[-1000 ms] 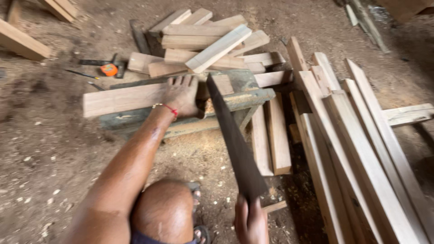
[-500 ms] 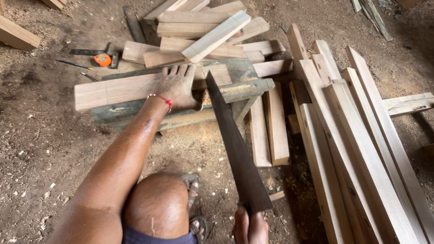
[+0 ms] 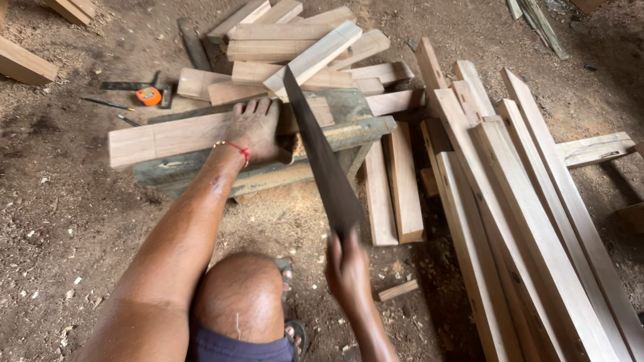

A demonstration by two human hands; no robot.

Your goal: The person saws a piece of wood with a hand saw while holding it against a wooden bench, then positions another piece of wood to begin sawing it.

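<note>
Left hand (image 3: pixel 255 127) flat, fingers spread, pressing plank (image 3: pixel 168 137) on sawhorse (image 3: pixel 349 131), frame centre. Right hand (image 3: pixel 347 268) fisted round handle of handsaw (image 3: pixel 322 161), blade across plank. Orange tape measure (image 3: pixel 149 96) upper left, on dirt floor (image 3: pixel 60 214).

An orange tape measure (image 3: pixel 148 96) lies on the dirt floor (image 3: pixel 60 214) (beside a pencil (image 3: pixel 107 104)).

The left arm runs straight from the lower left of the frame up to centre, its left hand (image 3: pixel 253 127) pressed flat, palm down, fingers (image 3: pixel 258 107) spread. The right hand (image 3: pixel 347 268), low and centre, is curled in a tight fist, wrist bent upward. A bare knee sits between both arms.
</note>
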